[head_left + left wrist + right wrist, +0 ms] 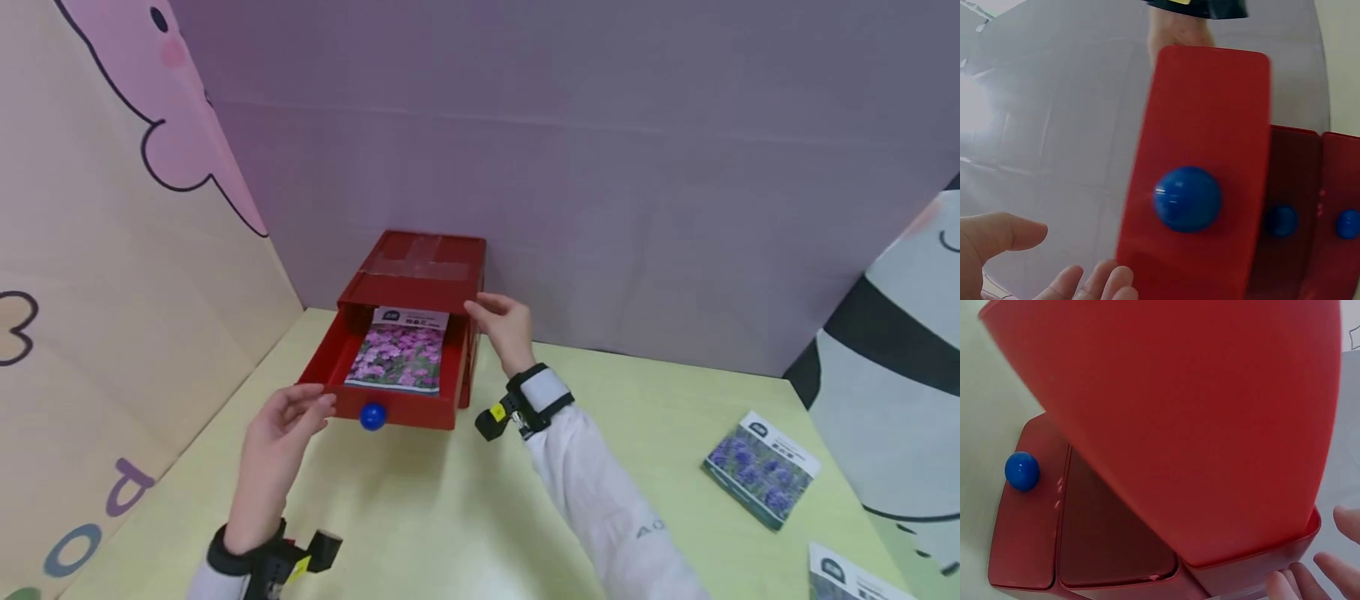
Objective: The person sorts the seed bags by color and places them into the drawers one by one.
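Observation:
A red cabinet with several drawers stands against the back wall. Its top drawer is pulled out, with a blue round knob on the front. Inside lies a packet printed with pink flowers. My left hand is at the drawer's front left corner, fingers loosely bent and thumb apart; whether the fingertips touch the drawer is hard to tell. At the cabinet's upper right front edge is my right hand, its fingers beside the cabinet wall and holding nothing visible.
Toward the right of the pale yellow table lies a stack of packets with purple flowers. Another packet is cut off at the bottom edge. Lower drawers with blue knobs are closed. A printed cloth wall borders the left.

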{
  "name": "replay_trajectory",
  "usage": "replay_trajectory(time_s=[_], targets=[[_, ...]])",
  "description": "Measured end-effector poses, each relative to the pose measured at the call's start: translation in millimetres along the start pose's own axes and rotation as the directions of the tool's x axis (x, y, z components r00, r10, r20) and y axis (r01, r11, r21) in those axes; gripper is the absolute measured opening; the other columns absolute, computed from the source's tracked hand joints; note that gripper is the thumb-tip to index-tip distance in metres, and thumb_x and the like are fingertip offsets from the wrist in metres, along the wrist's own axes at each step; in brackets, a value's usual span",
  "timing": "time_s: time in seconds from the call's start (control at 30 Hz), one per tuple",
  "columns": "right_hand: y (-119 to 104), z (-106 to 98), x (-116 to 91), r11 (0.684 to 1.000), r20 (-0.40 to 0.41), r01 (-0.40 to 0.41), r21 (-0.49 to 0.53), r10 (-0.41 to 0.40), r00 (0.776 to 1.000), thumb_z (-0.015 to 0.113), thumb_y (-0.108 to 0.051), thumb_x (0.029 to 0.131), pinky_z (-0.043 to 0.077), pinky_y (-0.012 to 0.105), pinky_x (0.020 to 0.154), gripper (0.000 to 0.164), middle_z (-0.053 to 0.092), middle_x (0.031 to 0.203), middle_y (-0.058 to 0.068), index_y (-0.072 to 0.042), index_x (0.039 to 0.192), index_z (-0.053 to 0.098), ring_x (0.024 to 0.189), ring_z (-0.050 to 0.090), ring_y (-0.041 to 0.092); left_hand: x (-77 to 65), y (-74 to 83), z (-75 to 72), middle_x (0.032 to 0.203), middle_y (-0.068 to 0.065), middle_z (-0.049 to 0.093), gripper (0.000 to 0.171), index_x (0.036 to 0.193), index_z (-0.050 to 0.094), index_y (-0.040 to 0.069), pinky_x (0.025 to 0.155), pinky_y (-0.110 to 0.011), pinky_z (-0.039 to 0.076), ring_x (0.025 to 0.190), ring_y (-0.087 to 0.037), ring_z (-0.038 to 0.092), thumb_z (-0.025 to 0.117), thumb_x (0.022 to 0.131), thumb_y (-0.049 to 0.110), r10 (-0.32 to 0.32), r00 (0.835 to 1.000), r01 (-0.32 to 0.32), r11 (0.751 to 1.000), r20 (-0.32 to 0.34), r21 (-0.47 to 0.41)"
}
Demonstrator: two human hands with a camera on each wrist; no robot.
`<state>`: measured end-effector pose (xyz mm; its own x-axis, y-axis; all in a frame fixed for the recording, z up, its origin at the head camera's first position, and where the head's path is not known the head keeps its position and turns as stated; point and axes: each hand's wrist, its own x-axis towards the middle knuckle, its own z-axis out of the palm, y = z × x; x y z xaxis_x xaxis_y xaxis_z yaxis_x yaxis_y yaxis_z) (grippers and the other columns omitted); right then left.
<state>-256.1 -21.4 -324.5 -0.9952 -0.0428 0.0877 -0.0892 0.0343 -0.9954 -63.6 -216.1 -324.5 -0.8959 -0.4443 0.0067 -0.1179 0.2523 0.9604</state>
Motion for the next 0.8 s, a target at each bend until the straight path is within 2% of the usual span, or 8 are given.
replay_trajectory(time_s=[0.23, 0.47, 0.7, 0.8], targets=[[-1, 4, 0, 0.997, 0.005, -0.079, 0.017, 0.079, 0.997, 0.07, -0.016, 0.08, 0.053, 0.031, 0.077, 0.036, 0.062, 0.11, 0.017, 0.002, 0.111, 0.063, 0.087, 0.064, 0.021, -1.9, -14.2, 10.5, 0.116, -0.019, 0.054, 0.045, 0.124, 0.042, -0.002, 0.074, -0.011, 0.047, 0.079, 0.004, 0.058, 0.055, 0.091, 0.027, -0.028, 1.0, 0.028, 0.999, -0.002, -0.02], [-1, 6, -1, 0.993, -0.001, -0.116, 0.02, 0.116, 0.993, 0.07, -0.015, 0.08, 0.053, 0.032, 0.077, 0.036, 0.062, 0.109, 0.02, 0.005, 0.11, 0.063, 0.089, 0.064, 0.024, -1.8, -20.1, 18.4, 0.116, -0.019, 0.051, 0.045, 0.124, 0.039, -0.003, 0.076, -0.017, 0.05, 0.08, 0.0, 0.06, 0.056, 0.091, 0.023, -0.083, 0.996, 0.088, 0.99, 0.045, -0.111], [-3, 5, -1, 0.989, -0.017, -0.15, 0.014, 0.15, 0.988, 0.07, -0.016, 0.08, 0.052, 0.033, 0.078, 0.036, 0.063, 0.108, 0.019, 0.005, 0.107, 0.064, 0.09, 0.064, 0.025, -1.8, -25.2, 31.6, 0.114, -0.021, 0.053, 0.043, 0.122, 0.041, -0.005, 0.074, -0.015, 0.05, 0.078, -0.001, 0.06, 0.058, 0.09, 0.019, -0.092, 0.994, 0.097, 0.989, 0.052, -0.111], [-2, 5, 0, 0.988, -0.021, -0.153, 0.001, 0.153, 0.988, 0.071, -0.017, 0.08, 0.053, 0.033, 0.078, 0.035, 0.063, 0.107, 0.018, 0.004, 0.107, 0.065, 0.088, 0.065, 0.023, -2.4, -26.5, 36.1, 0.115, -0.02, 0.053, 0.044, 0.122, 0.042, -0.004, 0.074, -0.014, 0.049, 0.084, -0.007, 0.061, 0.059, 0.089, 0.019, -0.096, 0.995, 0.1, 0.99, 0.042, -0.102]])
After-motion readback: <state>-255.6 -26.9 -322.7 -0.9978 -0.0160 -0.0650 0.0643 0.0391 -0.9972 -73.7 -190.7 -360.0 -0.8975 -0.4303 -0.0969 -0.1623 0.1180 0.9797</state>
